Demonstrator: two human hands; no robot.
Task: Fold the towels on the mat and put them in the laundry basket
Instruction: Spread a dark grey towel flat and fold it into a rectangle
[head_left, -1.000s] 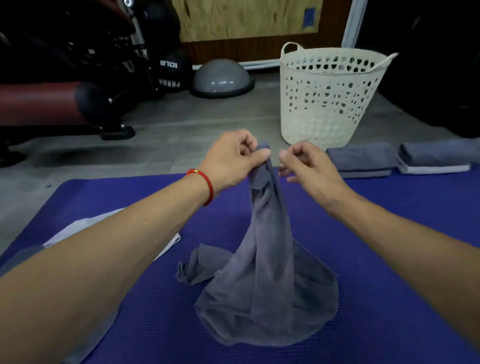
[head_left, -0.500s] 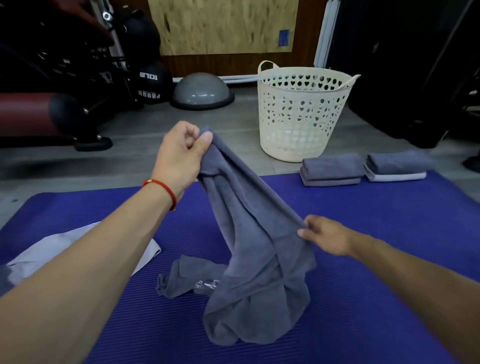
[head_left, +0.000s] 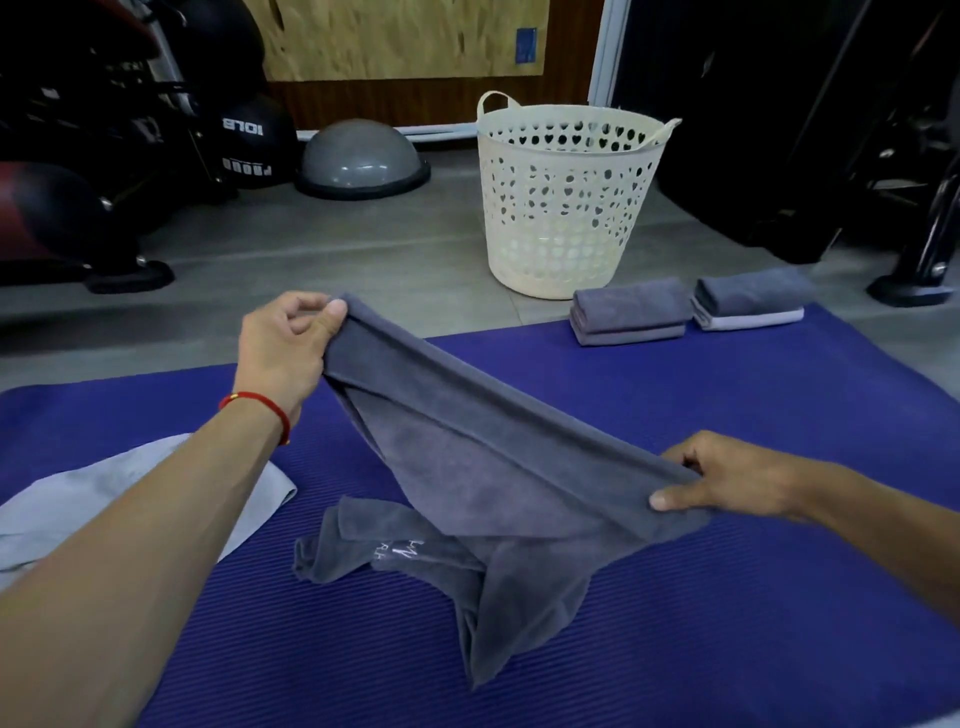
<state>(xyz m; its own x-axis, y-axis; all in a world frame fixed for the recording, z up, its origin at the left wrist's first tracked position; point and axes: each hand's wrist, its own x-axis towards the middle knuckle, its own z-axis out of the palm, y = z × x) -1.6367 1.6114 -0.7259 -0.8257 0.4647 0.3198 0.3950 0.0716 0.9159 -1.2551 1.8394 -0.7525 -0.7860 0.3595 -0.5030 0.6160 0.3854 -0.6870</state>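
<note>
A dark grey towel (head_left: 483, 467) hangs stretched between my two hands above the blue mat (head_left: 727, 597). My left hand (head_left: 285, 348) pinches one corner, raised at the far left. My right hand (head_left: 727, 480) pinches the other end of the same edge, lower and to the right. The towel's lower part lies crumpled on the mat. Two folded grey towel stacks (head_left: 631, 312) (head_left: 748, 299) sit at the mat's far edge. The cream laundry basket (head_left: 566, 208) stands on the floor just behind them. A light grey towel (head_left: 67, 504) lies unfolded on the mat under my left forearm.
Gym gear lines the back left: a grey half-dome balance trainer (head_left: 361, 158), a black medicine ball (head_left: 249, 140) and a dark machine frame (head_left: 104, 156). A black machine base (head_left: 909, 280) stands at the far right by the mat's corner.
My hands were together at the top of the towel. The right hand has slid along the edge down and to the right, pulling that edge taut between both hands.
</note>
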